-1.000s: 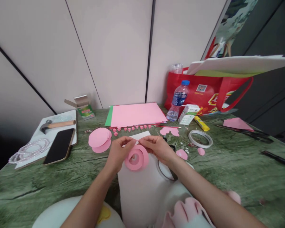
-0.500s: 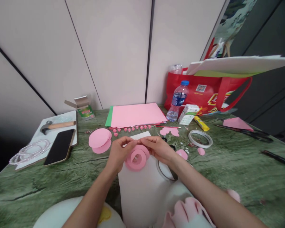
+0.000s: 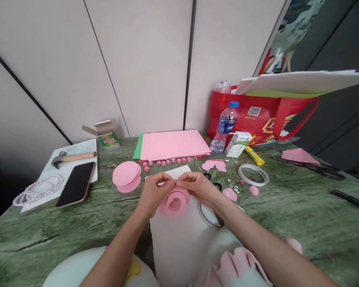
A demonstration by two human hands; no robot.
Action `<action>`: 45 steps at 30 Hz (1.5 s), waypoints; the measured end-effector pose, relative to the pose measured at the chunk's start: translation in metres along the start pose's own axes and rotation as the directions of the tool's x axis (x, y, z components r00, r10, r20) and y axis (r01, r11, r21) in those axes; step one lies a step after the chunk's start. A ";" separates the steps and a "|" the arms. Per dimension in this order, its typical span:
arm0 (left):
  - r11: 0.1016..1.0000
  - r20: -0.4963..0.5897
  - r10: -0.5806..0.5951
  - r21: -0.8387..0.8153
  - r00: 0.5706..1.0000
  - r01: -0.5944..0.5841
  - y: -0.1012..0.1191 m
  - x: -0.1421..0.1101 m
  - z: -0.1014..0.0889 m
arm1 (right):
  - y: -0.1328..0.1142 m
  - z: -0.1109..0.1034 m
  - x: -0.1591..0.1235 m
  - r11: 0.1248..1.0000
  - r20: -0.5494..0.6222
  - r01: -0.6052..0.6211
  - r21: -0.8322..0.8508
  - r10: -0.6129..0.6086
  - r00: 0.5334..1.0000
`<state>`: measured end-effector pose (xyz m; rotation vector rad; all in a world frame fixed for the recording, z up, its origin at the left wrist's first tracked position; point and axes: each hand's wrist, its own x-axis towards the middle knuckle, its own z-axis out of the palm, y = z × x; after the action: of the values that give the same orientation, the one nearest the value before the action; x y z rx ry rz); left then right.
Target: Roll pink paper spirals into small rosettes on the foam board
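A coiled pink paper spiral (image 3: 177, 204) hangs between both hands over a white sheet (image 3: 170, 243). My left hand (image 3: 156, 192) pinches its upper edge between thumb and fingers. From the other side, my right hand (image 3: 199, 186) pinches the same edge, the fingertips of both hands almost touching. Left of them lies a stack of pink paper circles (image 3: 127, 176). Partly hidden scissors (image 3: 217, 186) show black handles beside my right hand. A row of small pink rolled paper buds (image 3: 168, 162) lies behind the hands.
Pink sheets (image 3: 175, 144) lie at the back. A water bottle (image 3: 224, 129), small carton (image 3: 238, 144), glue stick (image 3: 254, 155) and tape roll (image 3: 253, 175) stand or lie right, before a red bag (image 3: 257, 119). Left are a phone (image 3: 76, 184), hammer (image 3: 77, 156) and beads (image 3: 37, 190).
The spiral's top edge is now bent up between the fingertips, and the coil has tilted slightly. Both hands have shifted a little; the objects around them have stayed in place.
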<state>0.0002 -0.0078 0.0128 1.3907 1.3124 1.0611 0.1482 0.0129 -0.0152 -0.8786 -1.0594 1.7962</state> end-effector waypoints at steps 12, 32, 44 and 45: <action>0.998 0.006 0.001 -0.065 1.000 0.000 -0.005 0.003 -0.004 | 0.002 -0.004 0.002 1.000 -0.034 0.027 0.016 -0.027 0.999; 0.998 -0.038 -0.038 -0.060 0.999 0.035 -0.006 0.004 -0.004 | 0.003 -0.005 0.004 0.997 -0.090 0.080 0.019 -0.078 0.993; 0.997 -0.038 -0.059 -0.044 0.997 0.058 -0.004 0.003 -0.003 | 0.004 -0.004 0.004 0.994 -0.078 0.111 0.018 -0.109 0.991; 0.997 -0.039 -0.065 -0.046 0.997 0.063 -0.003 0.003 -0.003 | 0.004 -0.004 0.004 0.994 -0.085 0.111 0.012 -0.110 0.990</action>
<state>-0.0030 -0.0047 0.0102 1.2921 1.3455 1.0739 0.1489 0.0163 -0.0207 -0.8615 -1.0184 1.6594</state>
